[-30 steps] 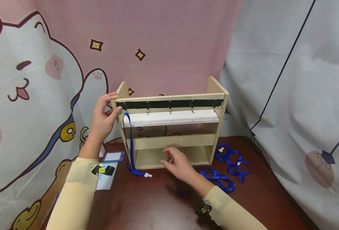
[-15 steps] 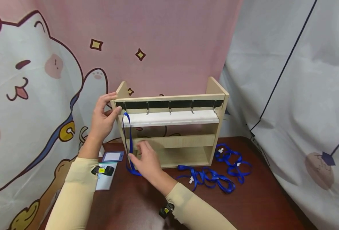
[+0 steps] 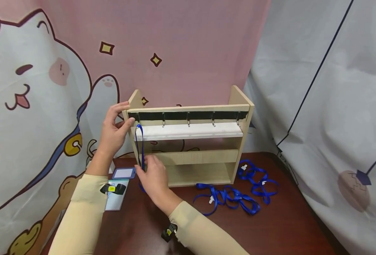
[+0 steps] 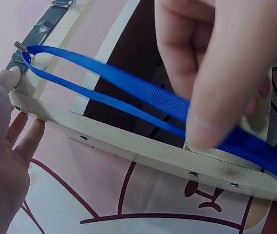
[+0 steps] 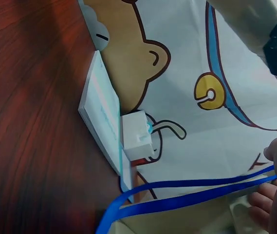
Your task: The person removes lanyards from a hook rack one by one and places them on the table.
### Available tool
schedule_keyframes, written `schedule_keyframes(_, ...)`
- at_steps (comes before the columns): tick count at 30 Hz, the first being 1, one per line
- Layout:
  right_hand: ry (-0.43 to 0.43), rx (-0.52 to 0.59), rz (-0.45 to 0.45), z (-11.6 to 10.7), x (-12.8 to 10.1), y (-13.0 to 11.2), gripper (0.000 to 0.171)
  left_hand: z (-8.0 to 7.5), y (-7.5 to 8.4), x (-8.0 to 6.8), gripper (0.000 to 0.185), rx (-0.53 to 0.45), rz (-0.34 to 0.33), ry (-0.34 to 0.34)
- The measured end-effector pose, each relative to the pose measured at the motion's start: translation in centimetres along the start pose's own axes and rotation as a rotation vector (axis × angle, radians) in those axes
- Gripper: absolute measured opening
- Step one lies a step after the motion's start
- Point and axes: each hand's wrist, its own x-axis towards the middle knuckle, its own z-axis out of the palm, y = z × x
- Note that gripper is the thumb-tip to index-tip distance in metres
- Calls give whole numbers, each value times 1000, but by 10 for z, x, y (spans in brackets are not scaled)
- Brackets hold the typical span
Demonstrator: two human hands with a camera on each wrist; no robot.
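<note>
A blue lanyard [image 3: 139,145] is hung from the leftmost hook [image 3: 139,120] of the wooden rack [image 3: 188,140], its two straps running down the rack's left front edge toward the desk [image 3: 270,226]. The strap is pinched low down by the right hand [image 3: 152,175], fingers curled around it; in the left wrist view the fingertips [image 4: 211,92] are seen closed on the doubled ribbon. The rack's upper left corner is gripped by the left hand [image 3: 114,129], thumb on the front face, fingers behind the side panel.

The rack is set at the back edge of the desk against the curtain [image 3: 31,106]. Four further hooks along the black strip [image 3: 188,115] are bare. Open desk surface is available toward the near edge and the right corner.

Compared with the frame one second ago, the right hand is moved from the rack's lower middle to the hanging lanyard at the left; the left hand is unchanged.

Loose blue lanyards [image 3: 235,198] are piled at the rack's right front. A badge holder [image 3: 124,173] and a card [image 3: 112,198] lie near the desk's left edge. Writing cannot be read.
</note>
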Motion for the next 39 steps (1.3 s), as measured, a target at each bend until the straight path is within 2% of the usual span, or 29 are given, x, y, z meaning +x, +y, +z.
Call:
schedule_keyframes(6,34,-53,-64,13,1,-2,26,-1,0,-1,44,17,-9,-5)
schedule_keyframes(10,97,-117,-120,20,3,1,23,-1,1,-1,43,4,-3,1)
schedule_keyframes(14,173,-135,-161,24,5,5,17,-1,0,-1,43,-3,-2,0)
schedule_keyframes(18,221,-86,-184,26,6,10,17,-1,-1,-1,44,-4,-5,-3)
schedule_keyframes(26,221,53,-176,24,6,17,15,-2,-1,1,43,-5,-12,-1)
schedule_keyframes(33,211,147,-147,11,9,16,12,-2,2,2,41,-32,7,0)
schedule_keyframes(39,188,177,-132,-2,12,15,12,-3,2,0,43,-26,-6,-9)
